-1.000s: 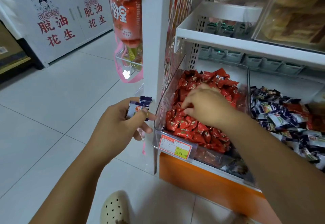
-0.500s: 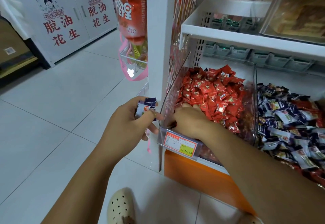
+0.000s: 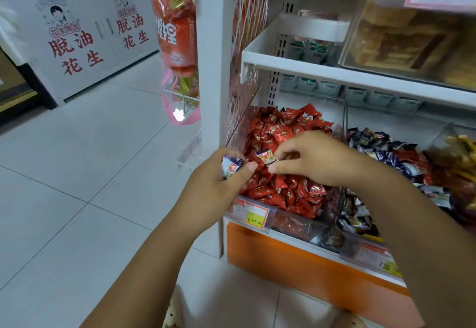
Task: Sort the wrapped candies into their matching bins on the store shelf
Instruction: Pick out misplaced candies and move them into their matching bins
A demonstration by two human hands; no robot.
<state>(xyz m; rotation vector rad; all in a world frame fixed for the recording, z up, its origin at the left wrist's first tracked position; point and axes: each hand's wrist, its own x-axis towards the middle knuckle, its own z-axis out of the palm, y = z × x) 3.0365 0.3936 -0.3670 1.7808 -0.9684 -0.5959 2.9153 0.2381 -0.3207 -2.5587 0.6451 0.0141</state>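
A clear bin (image 3: 291, 220) on the lowest shelf is heaped with red-wrapped candies (image 3: 280, 131). The bin to its right holds dark blue and white wrapped candies (image 3: 378, 144). My left hand (image 3: 219, 186) grips a blue-and-white candy (image 3: 230, 166) at the red bin's left front corner. Just above the red heap, my right hand (image 3: 316, 157) pinches another blue-and-white candy (image 3: 265, 156) between thumb and fingers, close to my left hand.
A white shelf post (image 3: 213, 57) stands left of the bins, with a hanging orange snack bag (image 3: 175, 33) beside it. An upper shelf (image 3: 334, 72) overhangs the bins. Yellow-wrapped goods (image 3: 461, 152) lie at far right. Tiled floor (image 3: 77, 186) stretches left.
My right hand came up out of the red candies holding a blue-and-white candy and moved toward my left hand. The left hand kept its candy and shifted slightly right.
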